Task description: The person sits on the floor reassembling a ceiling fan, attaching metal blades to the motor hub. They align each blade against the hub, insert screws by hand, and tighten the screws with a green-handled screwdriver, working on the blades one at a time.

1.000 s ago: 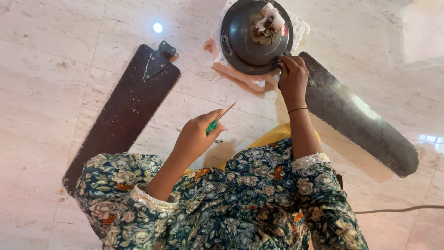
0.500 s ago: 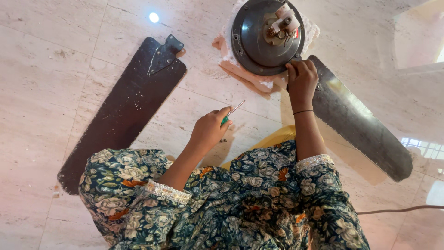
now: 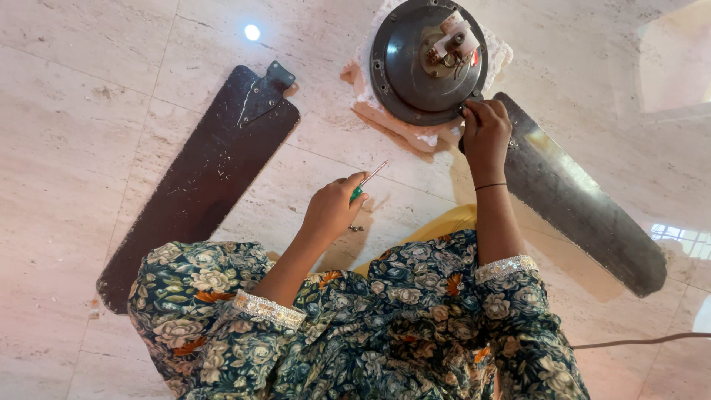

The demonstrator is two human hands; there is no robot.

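Note:
A dark round ceiling-fan motor (image 3: 415, 67) lies on the marble floor on a white and pink cloth (image 3: 389, 126). One dark blade (image 3: 585, 215) is still joined to it at the right. My right hand (image 3: 485, 133) grips the root of that blade at the motor's rim. My left hand (image 3: 332, 211) holds a green-handled screwdriver (image 3: 368, 179) with its tip pointing up and right, a hand's width short of the motor. Both arms wear floral sleeves.
A detached dark blade (image 3: 200, 178) with its metal bracket lies slantwise on the floor at the left. Small dark bits (image 3: 355, 228) lie by my left hand. A thin cable (image 3: 637, 341) runs along the floor at the lower right.
My left hand with the screwdriver has drifted slightly up towards the motor. My right hand has stayed on the blade's root. The view has shifted a little.

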